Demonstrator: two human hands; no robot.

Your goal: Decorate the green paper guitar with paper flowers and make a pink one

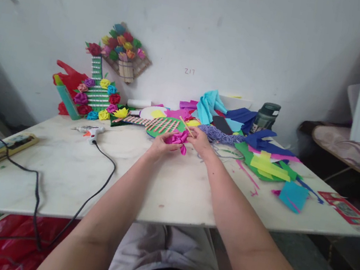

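Observation:
Over the middle of the table, my left hand (164, 143) is closed on a magenta paper flower (179, 140) with ruffled petals. My right hand (200, 142) grips a thin wooden stick (186, 127) that slants up to the left across the flower's upper side. Whether the stick touches the petals cannot be made out. Just behind my hands lies a green guitar-shaped piece (162, 125) with crossed striped strips. A yellow paper flower (121, 113) rests by the far end of its neck.
A hot glue gun (94, 133) lies left, its black cord running over the front edge near a power strip (8, 150). A flower-decorated guitar (99, 94) leans at the wall. Purple yarn (223, 136), green paper (261, 164) and a dark bottle (266, 116) are to the right.

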